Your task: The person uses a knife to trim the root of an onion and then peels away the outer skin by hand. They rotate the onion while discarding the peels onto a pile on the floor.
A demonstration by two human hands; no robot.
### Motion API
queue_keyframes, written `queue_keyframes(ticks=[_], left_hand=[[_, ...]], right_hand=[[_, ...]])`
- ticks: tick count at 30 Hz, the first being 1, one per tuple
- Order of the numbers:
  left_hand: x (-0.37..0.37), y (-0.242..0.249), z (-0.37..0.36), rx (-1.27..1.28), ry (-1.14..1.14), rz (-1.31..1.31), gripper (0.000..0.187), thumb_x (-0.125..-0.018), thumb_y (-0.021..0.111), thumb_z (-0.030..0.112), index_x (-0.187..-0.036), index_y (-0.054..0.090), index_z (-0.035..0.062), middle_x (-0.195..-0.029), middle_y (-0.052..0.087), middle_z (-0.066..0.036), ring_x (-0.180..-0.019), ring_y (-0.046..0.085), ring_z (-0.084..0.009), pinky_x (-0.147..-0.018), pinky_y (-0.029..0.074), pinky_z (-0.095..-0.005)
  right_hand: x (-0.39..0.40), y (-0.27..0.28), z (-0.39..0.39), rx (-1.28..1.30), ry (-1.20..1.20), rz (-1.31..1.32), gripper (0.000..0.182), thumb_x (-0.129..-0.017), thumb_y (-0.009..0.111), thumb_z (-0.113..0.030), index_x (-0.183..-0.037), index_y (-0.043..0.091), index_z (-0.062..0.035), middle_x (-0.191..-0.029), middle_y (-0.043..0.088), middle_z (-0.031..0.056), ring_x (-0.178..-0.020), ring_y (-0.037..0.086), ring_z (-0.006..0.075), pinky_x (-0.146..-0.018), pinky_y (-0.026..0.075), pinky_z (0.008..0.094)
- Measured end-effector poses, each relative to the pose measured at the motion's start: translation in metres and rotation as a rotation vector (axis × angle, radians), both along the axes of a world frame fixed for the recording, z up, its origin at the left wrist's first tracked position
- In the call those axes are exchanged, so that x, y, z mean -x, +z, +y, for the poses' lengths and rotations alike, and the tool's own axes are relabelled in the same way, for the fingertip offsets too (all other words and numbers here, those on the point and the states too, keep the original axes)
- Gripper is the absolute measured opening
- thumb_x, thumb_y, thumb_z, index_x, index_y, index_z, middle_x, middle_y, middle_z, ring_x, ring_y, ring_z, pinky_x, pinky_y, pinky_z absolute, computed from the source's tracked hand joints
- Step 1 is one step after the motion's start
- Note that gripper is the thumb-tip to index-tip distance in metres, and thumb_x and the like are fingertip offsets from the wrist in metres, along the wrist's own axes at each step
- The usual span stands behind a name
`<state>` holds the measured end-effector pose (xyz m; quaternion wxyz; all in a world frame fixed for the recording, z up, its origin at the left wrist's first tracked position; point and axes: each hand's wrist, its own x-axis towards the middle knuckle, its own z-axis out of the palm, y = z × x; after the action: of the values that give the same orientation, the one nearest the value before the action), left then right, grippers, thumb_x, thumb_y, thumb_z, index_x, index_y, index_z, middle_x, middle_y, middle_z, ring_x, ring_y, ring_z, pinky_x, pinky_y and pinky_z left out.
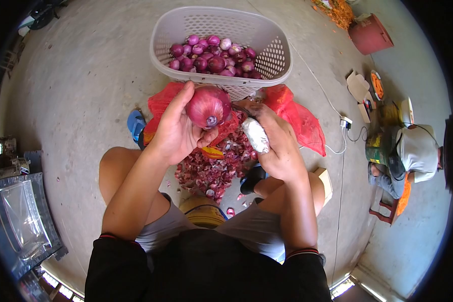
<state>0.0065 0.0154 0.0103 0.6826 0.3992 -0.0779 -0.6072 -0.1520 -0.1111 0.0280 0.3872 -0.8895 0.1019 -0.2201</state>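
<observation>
My left hand (178,123) holds a large red onion (209,106), its root end facing me. Close to the onion's right side is my right hand (274,136), its fingers curled around a small knife (241,108) whose blade is mostly hidden. A whitish wrapping (255,135) covers the thumb of that hand. Below both hands lies a heap of red onion skins (211,173) on the floor. Beyond them stands a grey plastic basket (158,43) with many peeled purple onions (216,64) inside.
Red mesh sacks (304,126) lie beside the skins, under the basket's front. A yellow bucket (201,211) is between my legs. On the right are a white cable (317,75), a power socket (346,122), a red tub (371,34) and a seated person (418,151).
</observation>
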Motion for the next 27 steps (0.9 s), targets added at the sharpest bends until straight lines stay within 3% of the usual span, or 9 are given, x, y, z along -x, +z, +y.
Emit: queue_keyframes(ticks=[4, 7, 10, 12, 14, 16, 19, 22, 27], left_hand=[[-0.001, 0.005, 0.001, 0.106, -0.036, 0.053, 0.053, -0.089, 0.038, 0.056, -0.106, 0.054, 0.0093, -0.083, 0.062, -0.002, -0.062, 0.055, -0.0121, -0.049, 0.035, -0.0254], [-0.002, 0.001, 0.002, 0.091, -0.072, -0.046, 0.052, -0.091, 0.035, 0.055, -0.107, 0.054, 0.0093, -0.085, 0.062, -0.002, -0.062, 0.054, -0.0109, -0.049, 0.034, -0.0232], [-0.001, -0.003, 0.001, 0.119, -0.084, -0.13, 0.053, -0.092, 0.032, 0.055, -0.107, 0.054, 0.009, -0.085, 0.063, -0.005, -0.06, 0.052, -0.0097, -0.047, 0.032, -0.0213], [-0.004, -0.005, 0.002, 0.168, -0.157, -0.103, 0.054, -0.092, 0.031, 0.056, -0.107, 0.054, 0.0087, -0.085, 0.063, -0.006, -0.059, 0.051, -0.009, -0.047, 0.031, -0.0206], [-0.006, -0.005, 0.005, 0.153, -0.16, -0.113, 0.056, -0.092, 0.029, 0.056, -0.107, 0.054, 0.0074, -0.081, 0.062, -0.008, -0.056, 0.05, -0.0096, -0.045, 0.031, -0.0213], [-0.002, -0.004, 0.004, 0.089, -0.109, -0.145, 0.059, -0.092, 0.028, 0.056, -0.109, 0.053, 0.0053, -0.075, 0.061, -0.012, -0.051, 0.047, -0.0116, -0.043, 0.03, -0.0232], [0.005, 0.005, 0.003, 0.065, -0.044, -0.139, 0.058, -0.093, 0.028, 0.054, -0.114, 0.051, 0.0054, -0.078, 0.061, -0.012, -0.052, 0.047, -0.0126, -0.044, 0.031, -0.0241], [0.001, -0.004, 0.005, 0.245, -0.09, -0.174, 0.05, -0.094, 0.033, 0.047, -0.127, 0.039, 0.0095, -0.1, 0.059, -0.007, -0.066, 0.053, -0.0123, -0.05, 0.035, -0.0218], [0.005, -0.006, 0.001, 0.273, -0.013, -0.198, 0.05, -0.094, 0.041, 0.041, -0.135, 0.026, 0.0163, -0.117, 0.05, -0.007, -0.085, 0.057, -0.0152, -0.058, 0.041, -0.0248]], right_hand=[[0.003, 0.001, -0.003, -0.028, -0.004, 0.002, 0.048, -0.071, 0.053, -0.001, -0.119, 0.053, -0.0033, -0.08, 0.051, 0.018, -0.077, 0.054, 0.0367, -0.07, 0.044, 0.0416], [0.001, 0.006, 0.0, -0.071, -0.013, 0.001, 0.053, -0.071, 0.053, -0.002, -0.124, 0.052, -0.005, -0.079, 0.05, 0.017, -0.078, 0.055, 0.0343, -0.071, 0.045, 0.0399], [0.005, 0.008, -0.001, 0.017, 0.011, 0.137, 0.057, -0.071, 0.053, -0.002, -0.128, 0.048, -0.0049, -0.089, 0.055, 0.0171, -0.081, 0.055, 0.0327, -0.073, 0.045, 0.0388], [0.003, 0.003, -0.001, 0.081, 0.006, -0.051, 0.06, -0.072, 0.054, -0.002, -0.131, 0.045, -0.004, -0.101, 0.057, 0.0175, -0.08, 0.056, 0.0327, -0.073, 0.045, 0.0394], [-0.001, 0.002, 0.001, 0.056, -0.014, -0.092, 0.062, -0.072, 0.054, -0.003, -0.132, 0.042, -0.0033, -0.113, 0.056, 0.0173, -0.083, 0.057, 0.0332, -0.074, 0.045, 0.0398], [0.003, 0.011, 0.004, -0.046, -0.064, 0.03, 0.063, -0.072, 0.055, -0.004, -0.133, 0.04, -0.0028, -0.123, 0.053, 0.0166, -0.087, 0.058, 0.0342, -0.077, 0.046, 0.0398], [0.002, 0.003, 0.002, -0.002, -0.001, -0.081, 0.061, -0.071, 0.057, -0.003, -0.13, 0.04, -0.0028, -0.124, 0.053, 0.0163, -0.096, 0.058, 0.0358, -0.081, 0.047, 0.0393], [0.001, 0.001, -0.001, 0.041, 0.029, -0.123, 0.058, -0.07, 0.058, -0.001, -0.126, 0.042, -0.003, -0.125, 0.053, 0.0155, -0.103, 0.057, 0.0363, -0.083, 0.047, 0.0391], [0.005, -0.003, 0.006, -0.039, -0.011, -0.036, 0.057, -0.07, 0.061, 0.001, -0.121, 0.035, 0.003, -0.123, 0.051, 0.0198, -0.103, 0.056, 0.038, -0.082, 0.047, 0.0405]])
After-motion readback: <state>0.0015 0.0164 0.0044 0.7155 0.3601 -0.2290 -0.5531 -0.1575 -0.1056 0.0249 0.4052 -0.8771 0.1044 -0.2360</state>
